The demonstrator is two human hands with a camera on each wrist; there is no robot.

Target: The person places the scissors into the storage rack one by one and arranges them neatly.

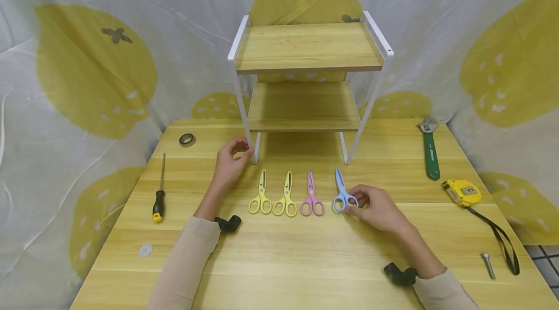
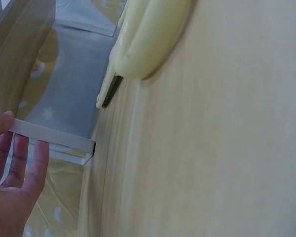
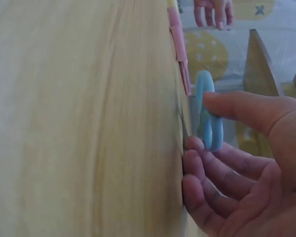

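My right hand (image 1: pixel 379 208) pinches a handle loop of the blue scissors (image 1: pixel 342 192) between thumb and fingers. In the right wrist view the blue loops (image 3: pixel 207 113) stand tilted up beside the thumb. My left hand (image 1: pixel 231 162) holds the front left leg of a two-tier wooden shelf (image 1: pixel 305 50), with the thumb on one side of the white leg (image 2: pixel 54 136) and the fingers on the other. To the left of the blue scissors lie pink scissors (image 1: pixel 312 198), yellow scissors (image 1: pixel 286 198) and a second pair of yellow scissors (image 1: pixel 261 196), in a row with blades toward the shelf.
Black tape (image 1: pixel 187 140), a screwdriver (image 1: pixel 159 193) and a washer (image 1: pixel 146 250) lie on the left of the wooden table (image 1: pixel 279 261). On the right are a green-handled adjustable wrench (image 1: pixel 430 150), a yellow tape measure (image 1: pixel 465 192) and a bolt (image 1: pixel 488 265). A lemon-print cloth (image 1: pixel 183 24) hangs behind.
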